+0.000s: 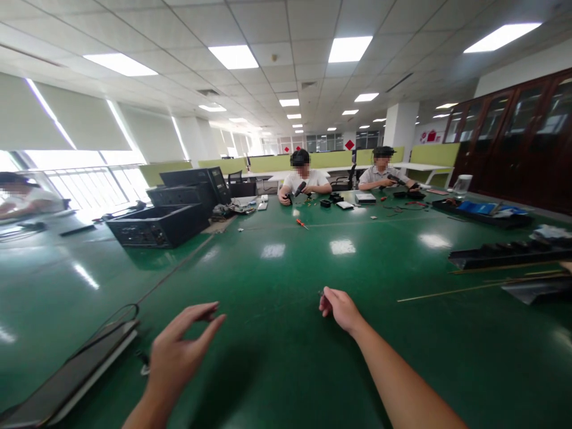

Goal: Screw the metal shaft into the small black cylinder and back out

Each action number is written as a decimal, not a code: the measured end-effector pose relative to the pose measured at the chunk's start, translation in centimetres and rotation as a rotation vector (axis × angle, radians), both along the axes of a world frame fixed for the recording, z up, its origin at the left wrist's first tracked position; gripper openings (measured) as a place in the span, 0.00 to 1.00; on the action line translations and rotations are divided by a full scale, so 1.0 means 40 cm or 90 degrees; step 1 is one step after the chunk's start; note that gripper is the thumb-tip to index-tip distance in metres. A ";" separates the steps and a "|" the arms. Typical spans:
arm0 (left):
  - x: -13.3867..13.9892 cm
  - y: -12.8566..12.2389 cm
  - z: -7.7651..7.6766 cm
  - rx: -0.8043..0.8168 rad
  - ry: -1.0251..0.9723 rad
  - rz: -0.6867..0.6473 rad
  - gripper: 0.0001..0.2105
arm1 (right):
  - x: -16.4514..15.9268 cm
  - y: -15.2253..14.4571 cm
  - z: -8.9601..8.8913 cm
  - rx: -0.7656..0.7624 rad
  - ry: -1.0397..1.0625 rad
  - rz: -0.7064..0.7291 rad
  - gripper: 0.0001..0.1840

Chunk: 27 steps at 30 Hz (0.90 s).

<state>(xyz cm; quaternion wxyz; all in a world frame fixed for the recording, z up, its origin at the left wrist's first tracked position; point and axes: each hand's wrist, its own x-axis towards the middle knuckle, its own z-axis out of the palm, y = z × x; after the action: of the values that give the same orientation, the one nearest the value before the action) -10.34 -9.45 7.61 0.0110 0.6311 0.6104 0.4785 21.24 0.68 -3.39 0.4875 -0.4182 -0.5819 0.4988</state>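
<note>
My left hand (176,348) hovers above the green tabletop (277,286), thumb and forefinger apart, with nothing clear between them. Across from it, my right hand (338,308) is closed in a pinch. A tiny dark metallic piece (320,293) sticks out at its fingertips, too small for me to name. Just left of my left hand lies a flat dark panel with a pale edge (84,372), a thin black cable looped at its far end. A small dark item with a light ring (143,361) is partly hidden behind my left wrist.
Black computer cases (156,223) stand at the back left. An orange screwdriver (301,223) lies mid-table. Two people (306,179) work with tools across the table, another at far left. Black trays (482,214), metal channels (509,253) and thin rods (447,293) lie on the right.
</note>
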 end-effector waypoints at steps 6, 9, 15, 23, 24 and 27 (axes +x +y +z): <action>0.299 0.178 -0.033 -0.191 -0.134 -0.328 0.24 | -0.007 -0.007 0.000 -0.108 0.267 0.027 0.26; 0.386 0.218 -0.063 -0.256 -0.188 -0.424 0.20 | -0.004 -0.005 -0.007 -0.108 0.324 0.033 0.24; 0.424 0.232 -0.114 -0.293 -0.252 -0.453 0.13 | -0.019 -0.006 -0.012 -0.048 0.236 0.030 0.25; 0.389 0.213 -0.109 -0.245 -0.334 -0.373 0.14 | -0.031 -0.028 0.002 0.001 0.086 0.025 0.27; 0.363 0.203 -0.091 -0.229 -0.339 -0.352 0.15 | -0.030 -0.029 0.001 -0.004 0.085 0.019 0.28; 0.232 0.150 -0.020 -0.174 -0.298 -0.209 0.20 | -0.028 -0.024 -0.003 -0.019 0.099 0.000 0.30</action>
<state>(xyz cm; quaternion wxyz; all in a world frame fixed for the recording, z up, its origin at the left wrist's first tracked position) -1.05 -3.46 6.80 0.3135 0.5866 0.5398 0.5160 20.12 -0.29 -3.49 0.5245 -0.3856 -0.5349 0.5387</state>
